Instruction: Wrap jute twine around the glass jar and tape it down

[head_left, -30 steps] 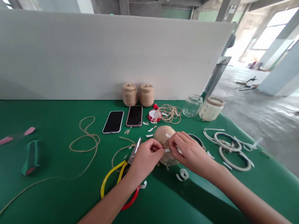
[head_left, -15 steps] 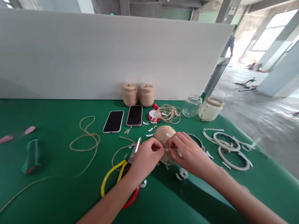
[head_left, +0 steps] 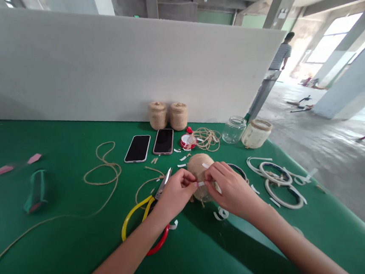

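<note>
A jar wrapped in brown twine [head_left: 195, 163] lies on the green table in front of me, with part of its glass showing below the wrap. Between my hands stretches a short white tape strip [head_left: 201, 184], close to the jar. My left hand [head_left: 178, 192] pinches the strip's left end, and my right hand [head_left: 228, 187] pinches its right end. Another white piece sticks to the twine just above my right fingertips. Under my left forearm lie scissors [head_left: 160, 189] with yellow and red handles, blades pointing away from me.
Two twine-wrapped jars [head_left: 158, 115] stand against the white panel [head_left: 115, 70]. Nearby are two phones [head_left: 138, 149], a red tape roll [head_left: 188, 142] and loose twine [head_left: 206, 139]. A glass jar [head_left: 234, 130], a cream jar [head_left: 257, 134] and tape rolls [head_left: 275, 173] occupy the right.
My fingertips have drawn slightly apart, so more of the white tape strip shows between them. The jar and the scissors stay in place. The person in the background is more visible beyond the panel.
</note>
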A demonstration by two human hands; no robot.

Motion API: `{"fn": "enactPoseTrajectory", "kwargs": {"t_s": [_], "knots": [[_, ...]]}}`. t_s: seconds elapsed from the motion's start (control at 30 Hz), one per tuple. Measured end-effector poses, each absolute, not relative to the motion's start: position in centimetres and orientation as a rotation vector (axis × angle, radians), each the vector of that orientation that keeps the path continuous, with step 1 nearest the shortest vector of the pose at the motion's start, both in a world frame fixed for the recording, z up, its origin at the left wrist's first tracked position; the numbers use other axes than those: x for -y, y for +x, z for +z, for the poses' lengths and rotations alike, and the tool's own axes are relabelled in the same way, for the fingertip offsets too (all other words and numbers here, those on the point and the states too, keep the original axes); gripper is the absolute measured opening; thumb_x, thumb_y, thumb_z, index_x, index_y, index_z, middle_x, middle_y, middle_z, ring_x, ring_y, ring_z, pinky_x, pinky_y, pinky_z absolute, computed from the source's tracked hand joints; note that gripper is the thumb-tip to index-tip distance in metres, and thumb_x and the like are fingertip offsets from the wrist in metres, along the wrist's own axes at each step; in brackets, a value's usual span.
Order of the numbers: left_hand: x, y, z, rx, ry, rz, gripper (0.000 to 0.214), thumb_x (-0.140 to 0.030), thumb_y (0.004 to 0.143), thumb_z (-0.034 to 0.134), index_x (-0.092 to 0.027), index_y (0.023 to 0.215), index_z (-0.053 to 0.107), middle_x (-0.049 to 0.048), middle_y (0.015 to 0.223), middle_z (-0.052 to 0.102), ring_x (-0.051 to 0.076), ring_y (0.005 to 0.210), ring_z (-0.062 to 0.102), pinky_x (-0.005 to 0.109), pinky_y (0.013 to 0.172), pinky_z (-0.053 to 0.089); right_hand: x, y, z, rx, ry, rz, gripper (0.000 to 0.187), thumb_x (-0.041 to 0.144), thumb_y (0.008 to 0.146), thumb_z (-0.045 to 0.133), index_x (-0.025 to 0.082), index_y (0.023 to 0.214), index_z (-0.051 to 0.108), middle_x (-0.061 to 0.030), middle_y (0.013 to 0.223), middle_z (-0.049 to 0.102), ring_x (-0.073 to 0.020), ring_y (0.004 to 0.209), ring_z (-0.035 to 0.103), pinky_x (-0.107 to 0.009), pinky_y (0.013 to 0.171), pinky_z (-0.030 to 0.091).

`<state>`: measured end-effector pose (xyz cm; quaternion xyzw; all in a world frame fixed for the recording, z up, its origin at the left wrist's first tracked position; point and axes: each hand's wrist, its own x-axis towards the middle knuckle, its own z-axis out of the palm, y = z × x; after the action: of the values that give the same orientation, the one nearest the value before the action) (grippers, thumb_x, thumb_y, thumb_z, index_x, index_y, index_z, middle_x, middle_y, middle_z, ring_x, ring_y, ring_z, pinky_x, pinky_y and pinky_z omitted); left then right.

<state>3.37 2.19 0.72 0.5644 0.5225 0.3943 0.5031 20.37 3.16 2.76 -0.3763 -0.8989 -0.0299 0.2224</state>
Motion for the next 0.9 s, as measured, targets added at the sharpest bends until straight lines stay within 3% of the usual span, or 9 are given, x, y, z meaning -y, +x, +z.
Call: {"fn": "enactPoseTrajectory", "kwargs": {"t_s": [0.3,0.9], "knots": [[-2.0,3.1,0.2,-1.251,1.314,0.938,0.009,-0.021,0.074,0.054,-0.017,0.080,0.049,-0.0021,0.068,0.052,0.012,0.062,0.055,0.025,0.059,0.046,-3.2,20.8,2.6,2.463,-1.062,-0.052,0.007,0.015,0.084,0.044,0.018,0.079,0.047,-0.0050,0.079,0.053,-0.0187,0.075,0.047,-0.033,0.070,0.041],[-2.3,2.9,-1.3,-1.032,1.352,0.953,0.015,-0.030,0.081,0.052,-0.018,0.080,0.043,-0.0053,0.068,0.041,0.009,0.059,0.049,0.025,0.059,0.048,-3.2,21.1,2.6,2.478,-1.060,0.071,0.008,0.017,0.087,0.042,0.018,0.081,0.046,-0.0056,0.083,0.053,-0.0200,0.078,0.045,-0.035,0.072,0.040]]}}
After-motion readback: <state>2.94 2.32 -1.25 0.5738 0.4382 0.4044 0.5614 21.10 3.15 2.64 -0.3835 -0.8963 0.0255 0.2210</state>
